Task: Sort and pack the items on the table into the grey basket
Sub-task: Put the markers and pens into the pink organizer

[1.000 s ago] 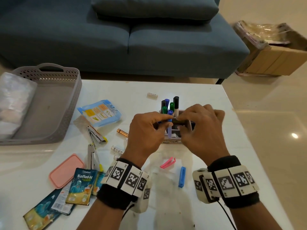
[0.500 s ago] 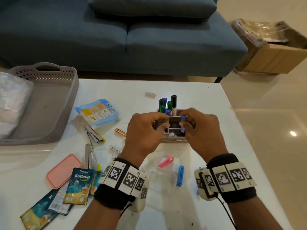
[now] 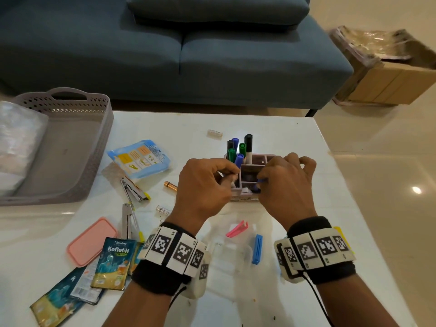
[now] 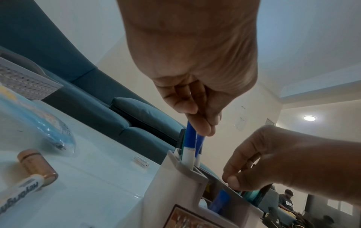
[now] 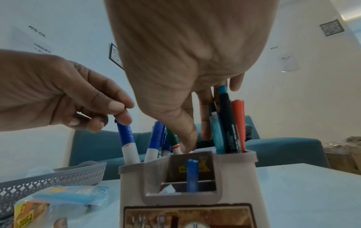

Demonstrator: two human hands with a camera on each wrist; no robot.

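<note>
A beige desk organizer stands mid-table with several markers in its left compartment. My left hand pinches the cap of a blue marker that stands in that compartment, as the left wrist view also shows on the marker. A blue clip stands upright in the front slot. My right hand hovers over it, thumb tip just above the clip's top, holding nothing. The grey basket sits at the far left with a clear plastic bag in it.
Loose on the table: a blue packet, two staplers, a battery, a pink lid, sachets, a pink clip and a blue clip. A blue sofa stands behind, a cardboard box at the right.
The right hand lowered the blue clip into the organizer's front slot and let it go. The left hand brought the blue marker down among the other markers.
</note>
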